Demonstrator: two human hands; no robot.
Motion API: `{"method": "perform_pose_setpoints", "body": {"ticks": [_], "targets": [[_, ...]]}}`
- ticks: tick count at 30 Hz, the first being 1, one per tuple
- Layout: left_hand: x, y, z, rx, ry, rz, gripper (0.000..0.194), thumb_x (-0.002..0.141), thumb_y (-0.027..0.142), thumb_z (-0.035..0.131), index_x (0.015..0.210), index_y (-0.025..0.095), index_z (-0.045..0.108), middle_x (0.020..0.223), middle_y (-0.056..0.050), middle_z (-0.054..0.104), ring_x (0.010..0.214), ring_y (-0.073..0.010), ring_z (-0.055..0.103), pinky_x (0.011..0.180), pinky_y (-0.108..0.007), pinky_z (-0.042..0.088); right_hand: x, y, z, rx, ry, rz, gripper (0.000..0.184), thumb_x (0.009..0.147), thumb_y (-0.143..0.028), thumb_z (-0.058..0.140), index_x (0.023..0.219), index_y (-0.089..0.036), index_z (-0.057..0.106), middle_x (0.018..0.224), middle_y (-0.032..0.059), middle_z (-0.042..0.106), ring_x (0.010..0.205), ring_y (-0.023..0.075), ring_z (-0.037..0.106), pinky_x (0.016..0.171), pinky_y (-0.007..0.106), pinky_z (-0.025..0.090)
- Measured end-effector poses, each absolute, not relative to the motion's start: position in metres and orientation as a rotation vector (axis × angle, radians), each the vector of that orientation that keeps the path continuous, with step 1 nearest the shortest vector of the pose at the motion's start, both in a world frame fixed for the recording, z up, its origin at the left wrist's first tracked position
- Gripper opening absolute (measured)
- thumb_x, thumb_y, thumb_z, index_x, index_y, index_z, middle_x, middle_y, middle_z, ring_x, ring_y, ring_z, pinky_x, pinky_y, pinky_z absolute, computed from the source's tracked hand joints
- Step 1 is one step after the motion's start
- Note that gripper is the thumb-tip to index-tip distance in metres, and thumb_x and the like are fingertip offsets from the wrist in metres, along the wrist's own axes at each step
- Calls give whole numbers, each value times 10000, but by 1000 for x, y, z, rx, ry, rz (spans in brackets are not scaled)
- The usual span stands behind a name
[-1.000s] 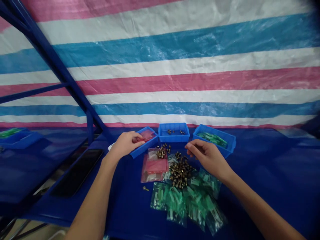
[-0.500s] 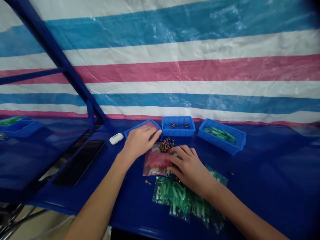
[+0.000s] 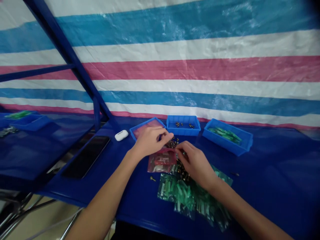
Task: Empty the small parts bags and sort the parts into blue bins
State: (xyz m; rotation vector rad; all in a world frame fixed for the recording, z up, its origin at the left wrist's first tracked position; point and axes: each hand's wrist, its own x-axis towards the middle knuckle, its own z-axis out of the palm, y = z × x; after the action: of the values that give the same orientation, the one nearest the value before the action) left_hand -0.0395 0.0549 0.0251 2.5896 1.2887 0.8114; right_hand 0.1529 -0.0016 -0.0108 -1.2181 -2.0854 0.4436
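Observation:
My left hand (image 3: 151,141) hovers at the front of a blue plastic bin (image 3: 143,124), its curled fingertips next to a small heap of brass screws (image 3: 172,144). My right hand (image 3: 196,165) is bent over a larger heap of brass screws (image 3: 182,170), which it partly hides. Between the hands lies a red-and-clear plastic bag (image 3: 161,163). Clear bags of green parts (image 3: 185,196) spread below my right wrist. I cannot see whether either hand holds a small screw.
Two more blue bins stand behind: one (image 3: 183,131) with a few screws, one (image 3: 225,145) with green packets. A white earbud case (image 3: 121,135) and a black phone (image 3: 86,156) lie left, near a blue shelf post (image 3: 96,113). A striped tarpaulin (image 3: 190,70) hangs behind.
My left hand has moved right towards the small screw heap. My right hand has drawn its fingers together and shifted up and right, showing more of the bag and the larger heap.

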Motion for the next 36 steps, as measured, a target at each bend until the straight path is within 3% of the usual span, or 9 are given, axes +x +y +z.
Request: {"method": "perform_pose_setpoints", "body": {"ticks": [4,6,9,15,20,24,31,36], "targets": [[-34,50,29,2525,948,700,335,805,474,667,1019,217,673,1001,-38,685,890,-194,609,806,-310,444,161,3,-6,-1255,-1692,820,197,948,-366,482,936,-203,593,813,33,669,705,171,618,639,274,453],[-32,51,27,2537,963,674,317,778,432,707,1015,224,671,989,-35,687,934,-216,601,858,-343,433,164,4,-4,-1209,-1583,913,231,934,-413,497,922,-201,588,782,33,673,710,182,635,662,283,475],[-33,53,23,2503,1052,701,165,825,356,661,871,198,683,873,-33,688,863,-208,604,803,-334,439,169,4,0,-1150,-1506,940,249,918,-440,520,907,-199,583,752,28,662,699,179,633,684,289,486],[-30,55,16,1921,1120,957,286,786,441,685,810,156,684,734,-18,669,648,-146,580,585,-255,439,176,3,-1,-1184,-1607,848,324,857,-438,616,1100,-226,594,1022,43,651,809,175,611,699,279,472],[-20,51,8,1629,984,962,320,729,438,746,774,131,667,708,-20,647,583,-106,537,512,-220,408,178,2,-7,-1188,-1736,1034,263,878,-445,575,897,-191,641,821,16,657,741,174,581,661,274,446],[-13,45,9,1586,908,822,323,752,436,734,832,135,648,643,-2,609,526,-86,505,471,-204,369,180,2,-8,-1183,-1570,1092,266,874,-439,584,865,-179,636,798,11,649,703,150,559,627,252,425],[-30,59,16,1645,1071,901,305,888,464,545,951,166,525,697,-30,654,485,-103,518,462,-221,367,186,5,-3,-1218,-1561,1054,306,870,-475,571,925,-187,661,787,33,672,707,167,603,600,256,452],[-92,84,30,2155,1664,1102,275,839,437,603,920,176,572,844,-39,667,740,-181,608,685,-279,439,198,6,-1,-1268,-1596,962,321,883,-490,548,902,-194,670,785,37,681,728,182,616,631,276,453]]}}
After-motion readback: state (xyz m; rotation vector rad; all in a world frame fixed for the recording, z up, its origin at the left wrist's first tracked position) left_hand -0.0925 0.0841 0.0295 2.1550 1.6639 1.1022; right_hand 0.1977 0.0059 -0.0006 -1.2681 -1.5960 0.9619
